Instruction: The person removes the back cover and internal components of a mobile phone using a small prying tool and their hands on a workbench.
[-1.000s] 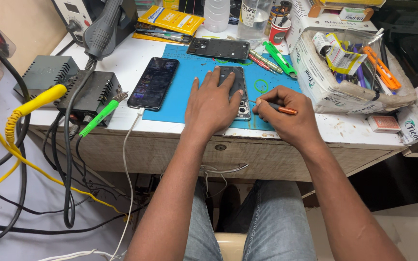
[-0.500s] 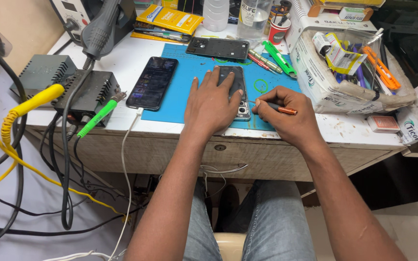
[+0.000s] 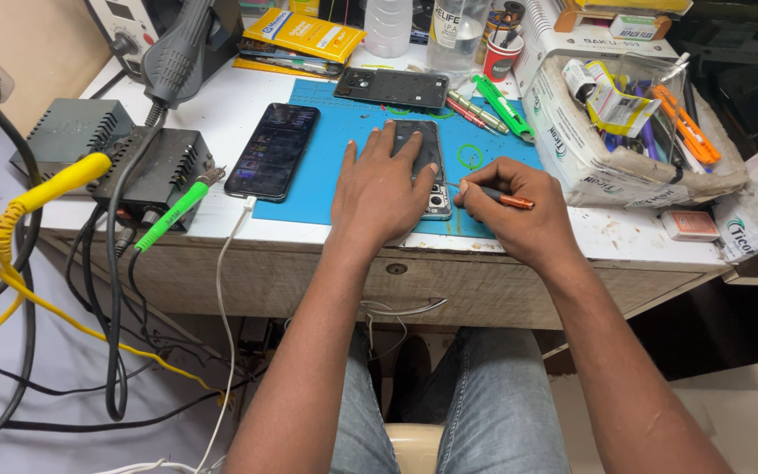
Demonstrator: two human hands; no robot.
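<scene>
My left hand [image 3: 382, 189] lies flat on a dark opened phone [image 3: 423, 147] that rests on a blue work mat [image 3: 326, 189]. My right hand [image 3: 519, 209] grips a small orange-handled screwdriver [image 3: 506, 199], its tip pointing left at the phone's lower right corner [image 3: 440, 204]. A second dark phone [image 3: 273, 150], screen up with a white cable plugged in, lies to the left, partly on the mat. A black back cover [image 3: 392, 87] lies at the mat's far edge.
Two dark power boxes [image 3: 146, 162] with yellow and green probes sit at the left. A hot-air handle [image 3: 177, 48] hangs behind them. A white tray of tools [image 3: 625, 132] stands at the right; green and red drivers [image 3: 493, 105] lie beside it. Cables hang off the left edge.
</scene>
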